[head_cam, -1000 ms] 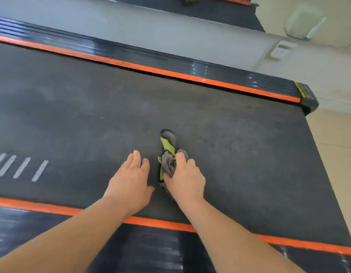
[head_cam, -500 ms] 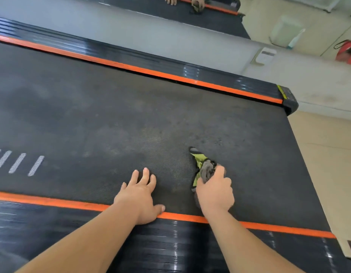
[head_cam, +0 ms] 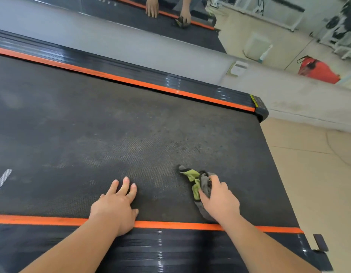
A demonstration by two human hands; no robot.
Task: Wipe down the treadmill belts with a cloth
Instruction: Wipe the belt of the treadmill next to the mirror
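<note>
Your left hand [head_cam: 115, 205] lies flat on the treadmill belt [head_cam: 111, 134], fingers straight and a little spread, its heel over the near orange stripe [head_cam: 43, 220]. Your right hand [head_cam: 220, 201] grips the cloth [head_cam: 194, 180], a bunched grey and yellow-green rag. It presses the rag to the belt close to the near edge, towards the right end, and one corner trails out to the left of your fingers.

The belt is dark and finely textured, with pale dusty patches across the middle and a white dashed mark [head_cam: 2, 180] at the left edge. A glossy black side rail [head_cam: 151, 251] runs under your forearms. The far orange stripe [head_cam: 131, 81] borders the other side and ends by a rounded black cap [head_cam: 261, 113]. Past it runs a grey ledge [head_cam: 131, 48] with a small white plate [head_cam: 238, 67] on it. Beige floor tiles [head_cam: 308, 174] lie to the right, and a red object [head_cam: 318, 70] sits blurred further back.
</note>
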